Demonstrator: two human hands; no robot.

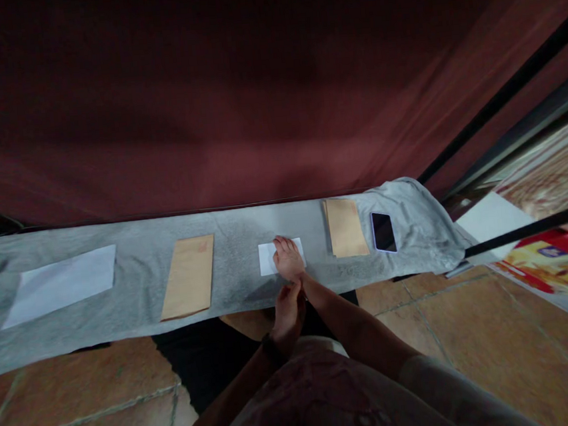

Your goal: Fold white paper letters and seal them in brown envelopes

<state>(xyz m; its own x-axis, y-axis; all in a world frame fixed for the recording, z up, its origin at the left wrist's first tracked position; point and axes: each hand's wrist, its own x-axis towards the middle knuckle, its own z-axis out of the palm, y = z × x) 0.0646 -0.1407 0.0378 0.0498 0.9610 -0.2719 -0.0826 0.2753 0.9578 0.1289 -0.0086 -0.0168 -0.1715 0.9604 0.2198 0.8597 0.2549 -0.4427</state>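
Note:
My right hand (288, 259) lies palm down on a small white folded-looking paper (267, 260), fingers stretched out across its middle, so that part of the paper is hidden. Just below, at the near edge of the cloth, my left hand (287, 312) is closed beside my right wrist and seems to touch it. Its fingers are curled and partly out of sight, and what they hold, if anything, does not show. To the right of the paper is a small stack of brown envelopes (346, 227). Another stack of brown envelopes (188, 277) lies to the left.
A grey cloth (241, 257) covers the long narrow surface. White paper sheets (64, 282) lie at its far left, and a phone (383, 232) near its right end. Dark red fabric (237, 144) hangs behind. Black bars and a colourful box (561, 270) stand at right.

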